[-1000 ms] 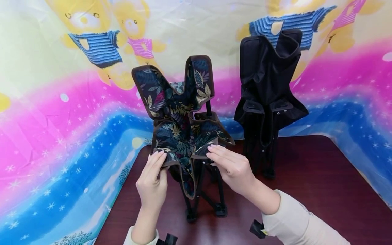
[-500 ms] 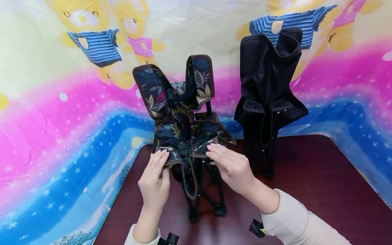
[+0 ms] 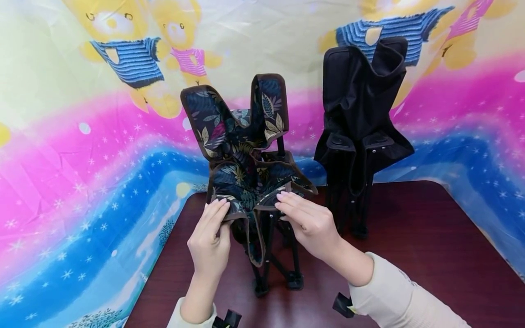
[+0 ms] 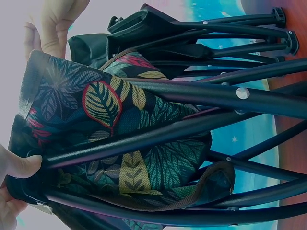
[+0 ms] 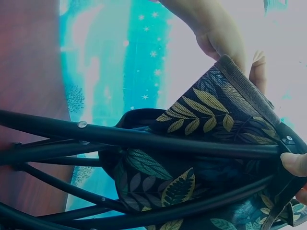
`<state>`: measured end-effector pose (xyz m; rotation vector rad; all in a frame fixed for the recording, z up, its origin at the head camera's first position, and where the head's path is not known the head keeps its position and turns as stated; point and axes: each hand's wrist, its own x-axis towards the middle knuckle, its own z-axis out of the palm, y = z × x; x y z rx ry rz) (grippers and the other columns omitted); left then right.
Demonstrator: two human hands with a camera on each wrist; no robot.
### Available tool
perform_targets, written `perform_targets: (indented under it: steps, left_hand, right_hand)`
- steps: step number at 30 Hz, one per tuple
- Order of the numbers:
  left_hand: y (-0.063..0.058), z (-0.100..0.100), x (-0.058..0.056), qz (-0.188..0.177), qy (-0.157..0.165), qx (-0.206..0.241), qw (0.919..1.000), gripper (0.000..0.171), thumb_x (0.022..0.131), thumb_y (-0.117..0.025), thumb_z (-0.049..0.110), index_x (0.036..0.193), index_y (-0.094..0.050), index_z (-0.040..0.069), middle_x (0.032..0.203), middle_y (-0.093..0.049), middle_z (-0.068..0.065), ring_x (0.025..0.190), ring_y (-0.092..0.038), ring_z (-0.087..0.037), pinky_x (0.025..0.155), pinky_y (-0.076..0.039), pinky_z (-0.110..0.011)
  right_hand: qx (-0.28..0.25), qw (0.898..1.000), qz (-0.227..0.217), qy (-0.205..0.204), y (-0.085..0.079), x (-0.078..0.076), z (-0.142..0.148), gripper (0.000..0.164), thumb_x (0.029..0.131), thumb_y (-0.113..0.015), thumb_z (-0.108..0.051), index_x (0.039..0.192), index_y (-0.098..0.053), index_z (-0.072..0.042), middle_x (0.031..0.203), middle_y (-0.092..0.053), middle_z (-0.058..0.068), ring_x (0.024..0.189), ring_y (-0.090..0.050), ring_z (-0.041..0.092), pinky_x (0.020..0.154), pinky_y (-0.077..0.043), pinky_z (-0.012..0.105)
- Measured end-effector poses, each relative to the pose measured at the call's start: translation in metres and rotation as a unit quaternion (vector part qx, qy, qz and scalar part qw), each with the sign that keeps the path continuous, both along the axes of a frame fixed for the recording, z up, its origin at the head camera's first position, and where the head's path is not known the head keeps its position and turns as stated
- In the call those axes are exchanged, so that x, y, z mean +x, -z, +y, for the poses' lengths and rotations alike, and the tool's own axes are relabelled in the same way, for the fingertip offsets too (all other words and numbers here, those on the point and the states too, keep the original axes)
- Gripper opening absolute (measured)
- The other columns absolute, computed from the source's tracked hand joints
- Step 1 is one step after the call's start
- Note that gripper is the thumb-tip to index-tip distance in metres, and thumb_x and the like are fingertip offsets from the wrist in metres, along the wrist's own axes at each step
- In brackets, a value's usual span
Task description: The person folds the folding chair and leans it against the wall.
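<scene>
A folding camp chair with dark leaf-print fabric and brown edging stands partly folded on the table, its seat sagging in the middle. My left hand grips the seat's front left corner, thumb below and fingers on top. At the front right corner, my right hand holds the fabric the same way. In the left wrist view, the left thumb presses near the end of a black tube. The right wrist view has the right thumb beside a tube end. Crossed black legs hang under the seat.
Another folding chair, plain black and folded narrow, stands at the back right. Both chairs are on a dark red-brown table. A backdrop printed with bears and snowflakes hangs behind. Small black devices are on the wrists.
My left hand has shifted slightly to the right with its corner of the seat, bringing the two front corners a little closer. The right hand stays nearly still, and the black chair has not moved.
</scene>
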<state>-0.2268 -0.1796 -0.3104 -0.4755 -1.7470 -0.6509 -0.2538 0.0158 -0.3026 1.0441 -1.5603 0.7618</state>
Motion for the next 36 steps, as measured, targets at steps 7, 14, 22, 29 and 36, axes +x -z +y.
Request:
perform_targets:
  steps: [7,14,22,29,36]
  left_hand:
    - [-0.0008,0.0005,-0.0004,0.001,0.005,-0.002,1.0,0.032,0.065,-0.063,-0.014,0.094,-0.067,-0.001,0.097,-0.063,-0.009,0.093,-0.058,-0.027,0.087,-0.04,-0.037]
    - [-0.0014,0.0034,-0.0009,0.001,0.011,-0.003,0.9999,0.031,0.066,-0.063,-0.013,0.094,-0.067,0.0,0.097,-0.063,-0.009,0.094,-0.057,-0.025,0.087,-0.04,-0.037]
    - [-0.0018,0.0047,-0.0011,-0.002,0.02,-0.002,0.9998,0.032,0.065,-0.064,-0.014,0.093,-0.067,0.0,0.097,-0.063,-0.009,0.094,-0.057,-0.025,0.086,-0.041,-0.038]
    - [-0.0018,0.0068,-0.0012,-0.011,0.033,0.002,0.9994,0.032,0.064,-0.066,-0.014,0.093,-0.067,-0.001,0.096,-0.063,-0.01,0.094,-0.057,-0.026,0.086,-0.04,-0.039]
    - [-0.002,0.0069,-0.0029,-0.015,0.038,0.003,0.9992,0.028,0.065,-0.065,-0.012,0.092,-0.067,-0.002,0.096,-0.063,-0.01,0.095,-0.057,-0.025,0.087,-0.04,-0.039]
  right_hand:
    - [0.0,1.0,0.0,0.0,-0.0006,-0.0004,-0.0013,0.02,0.086,-0.051,-0.011,0.088,-0.066,0.003,0.094,-0.063,0.016,0.088,-0.06,0.024,0.077,-0.047,0.03]
    - [-0.002,1.0,-0.006,-0.007,-0.0026,0.0002,-0.0018,0.019,0.086,-0.052,-0.01,0.087,-0.066,0.003,0.093,-0.063,0.016,0.088,-0.06,0.024,0.077,-0.047,0.03]
    - [-0.003,1.0,-0.006,-0.001,-0.0027,0.001,-0.0024,0.02,0.086,-0.052,-0.011,0.087,-0.066,0.002,0.093,-0.063,0.015,0.089,-0.06,0.024,0.077,-0.047,0.03]
    - [-0.008,1.0,-0.009,-0.008,-0.0026,0.0019,-0.0037,0.019,0.086,-0.052,-0.01,0.087,-0.066,0.003,0.094,-0.063,0.015,0.089,-0.059,0.024,0.078,-0.046,0.03]
    - [-0.016,1.0,-0.013,-0.016,-0.003,0.0011,-0.0064,0.02,0.086,-0.052,-0.011,0.088,-0.066,0.003,0.095,-0.063,0.015,0.089,-0.059,0.025,0.078,-0.047,0.031]
